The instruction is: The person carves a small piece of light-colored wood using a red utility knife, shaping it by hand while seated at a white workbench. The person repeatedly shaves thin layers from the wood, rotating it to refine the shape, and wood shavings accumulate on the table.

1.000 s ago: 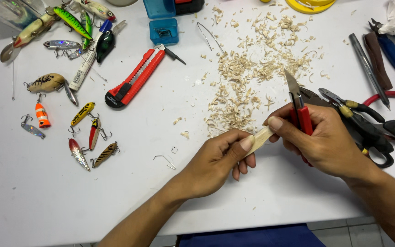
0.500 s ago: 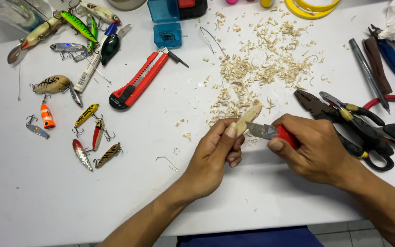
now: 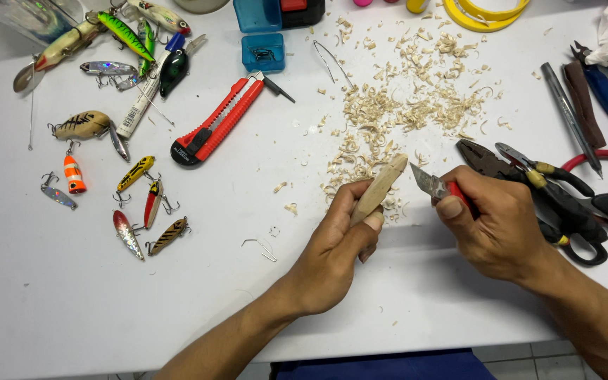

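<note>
My left hand [image 3: 336, 243] grips a small pale wooden piece [image 3: 380, 186], its free end pointing up and to the right. My right hand [image 3: 494, 225] holds a red-handled knife [image 3: 439, 187], whose short blade points left toward the wood with a small gap between them. Both hands hover over the white table [image 3: 72, 302], just below a heap of wood shavings [image 3: 402, 105].
A red utility knife [image 3: 216, 123] lies left of the shavings. Several fishing lures [image 3: 135, 204] with hooks are spread over the left side. Pliers and scissors [image 3: 564, 193] lie right of my right hand. A blue box [image 3: 263, 51] and yellow ring [image 3: 483, 10] sit at the far edge.
The wooden piece swung from pointing toward my right hand to pointing up-right. The knife went from blade-up to blade pointing left, and has now drawn slightly away from the wood.
</note>
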